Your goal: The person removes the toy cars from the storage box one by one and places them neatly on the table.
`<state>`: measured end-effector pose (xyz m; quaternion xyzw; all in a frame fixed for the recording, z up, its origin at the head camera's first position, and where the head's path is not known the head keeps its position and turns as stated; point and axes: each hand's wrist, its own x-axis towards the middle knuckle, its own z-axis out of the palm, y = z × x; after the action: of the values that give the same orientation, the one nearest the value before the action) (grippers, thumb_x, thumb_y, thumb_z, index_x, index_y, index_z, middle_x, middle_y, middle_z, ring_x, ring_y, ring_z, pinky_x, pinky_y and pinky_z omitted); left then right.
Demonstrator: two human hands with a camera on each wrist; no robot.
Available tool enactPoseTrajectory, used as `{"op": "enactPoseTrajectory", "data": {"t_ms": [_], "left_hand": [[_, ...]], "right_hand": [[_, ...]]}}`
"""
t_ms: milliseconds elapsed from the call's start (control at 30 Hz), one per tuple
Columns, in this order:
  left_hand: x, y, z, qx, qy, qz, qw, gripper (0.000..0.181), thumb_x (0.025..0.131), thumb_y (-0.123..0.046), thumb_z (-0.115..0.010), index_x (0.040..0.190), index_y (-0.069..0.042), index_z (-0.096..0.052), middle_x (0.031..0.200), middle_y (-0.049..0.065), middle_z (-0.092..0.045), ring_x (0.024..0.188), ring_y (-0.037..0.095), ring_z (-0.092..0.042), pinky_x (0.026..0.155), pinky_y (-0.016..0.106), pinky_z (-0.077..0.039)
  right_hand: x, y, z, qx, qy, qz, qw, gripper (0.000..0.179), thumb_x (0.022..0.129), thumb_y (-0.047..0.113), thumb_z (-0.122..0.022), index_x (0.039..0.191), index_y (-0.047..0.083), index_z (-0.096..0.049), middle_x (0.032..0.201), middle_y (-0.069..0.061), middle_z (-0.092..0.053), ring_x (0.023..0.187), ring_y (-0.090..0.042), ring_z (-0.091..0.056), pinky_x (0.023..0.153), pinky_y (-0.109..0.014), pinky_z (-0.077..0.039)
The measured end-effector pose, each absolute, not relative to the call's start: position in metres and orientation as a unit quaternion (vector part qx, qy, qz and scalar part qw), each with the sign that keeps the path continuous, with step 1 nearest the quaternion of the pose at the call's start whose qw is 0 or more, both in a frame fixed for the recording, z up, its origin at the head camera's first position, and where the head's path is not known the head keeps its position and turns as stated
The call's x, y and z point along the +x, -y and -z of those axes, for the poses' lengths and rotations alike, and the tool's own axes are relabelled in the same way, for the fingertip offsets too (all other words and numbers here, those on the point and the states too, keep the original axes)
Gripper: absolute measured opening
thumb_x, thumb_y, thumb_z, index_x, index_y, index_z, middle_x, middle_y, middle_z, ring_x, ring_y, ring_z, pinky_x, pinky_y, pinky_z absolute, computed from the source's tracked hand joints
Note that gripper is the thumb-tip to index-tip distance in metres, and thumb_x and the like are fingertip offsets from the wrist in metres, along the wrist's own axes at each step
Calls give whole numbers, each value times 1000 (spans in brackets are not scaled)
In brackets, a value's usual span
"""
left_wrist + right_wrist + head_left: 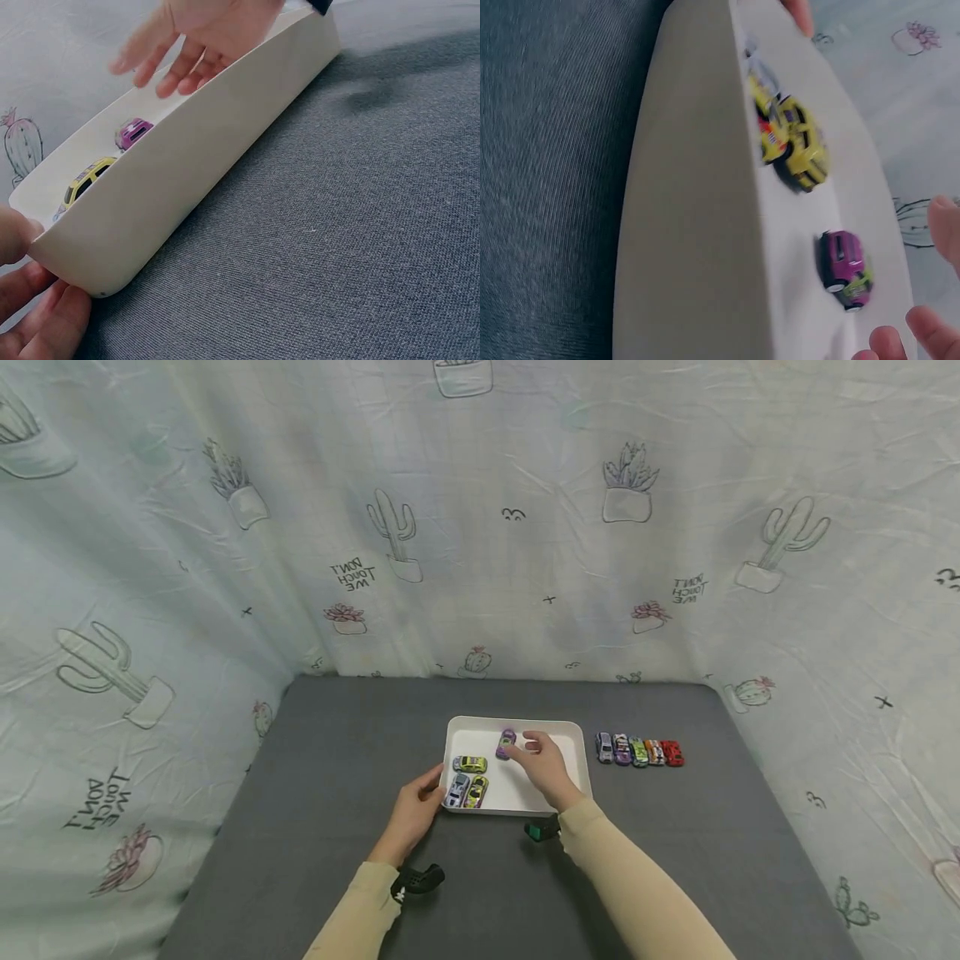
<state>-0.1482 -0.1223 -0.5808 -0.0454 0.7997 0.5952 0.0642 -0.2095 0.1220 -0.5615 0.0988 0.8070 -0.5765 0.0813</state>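
Note:
A white tray [528, 802] lies on the table with several toy cars in it. My left hand [416, 806] holds the tray's left side near its front corner; in the left wrist view the thumb [16, 234] is at the rim and the fingers are against the outer wall. Over the tray hovers my right hand [546, 770], its fingers spread and holding nothing, close to a purple toy car [846, 264]. Two yellow-green toy cars, one lying crosswise [470, 764] and one slanted [476, 792], share the left part with a greyish-blue toy car [457, 790].
Right of the tray, several more toy cars stand side by side in a row, from a greyish one [604, 747] to a red one [672, 753]. Grey cloth covers the table [337, 735]. A printed curtain [480, 527] hangs behind and at both sides.

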Motion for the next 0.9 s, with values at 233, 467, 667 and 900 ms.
{"op": "enactPoseTrajectory", "data": {"t_ms": [233, 467, 667, 900], "left_hand": [[-148, 121, 582, -54, -798, -596, 64, 47, 98, -9, -57, 144, -17, -49, 127, 11, -59, 106, 20, -60, 86, 35, -54], [-147, 123, 582, -58, -802, -591, 67, 46, 98, -10, -57, 143, -19, -51, 127, 10, -59, 106, 19, -59, 87, 34, -54], [-146, 124, 581, -50, -796, -599, 68, 47, 98, -10, -57, 144, -17, -49, 129, 13, -58, 109, 21, -59, 88, 35, -53], [-147, 123, 581, -52, -799, -596, 67, 46, 99, -11, -56, 144, -17, -49, 130, 13, -58, 109, 21, -59, 87, 35, -53]], "right_hand": [[-218, -117, 567, 109, -797, 585, 102, 63, 87, 36, -73, 137, 6, -49, 130, -20, -50, 119, -35, -49, 99, -50, -43], [-222, -111, 577, 125, -800, 576, 110, 63, 86, 36, -74, 135, 5, -51, 130, -20, -51, 120, -35, -48, 101, -49, -41], [-221, -106, 577, 142, -821, 546, 95, 65, 83, 40, -75, 133, 5, -54, 130, -18, -54, 123, -37, -41, 102, -49, -39], [-221, -99, 573, 157, -845, 505, 83, 70, 79, 43, -78, 132, 4, -53, 126, -15, -54, 118, -36, -39, 98, -51, -39]]}}
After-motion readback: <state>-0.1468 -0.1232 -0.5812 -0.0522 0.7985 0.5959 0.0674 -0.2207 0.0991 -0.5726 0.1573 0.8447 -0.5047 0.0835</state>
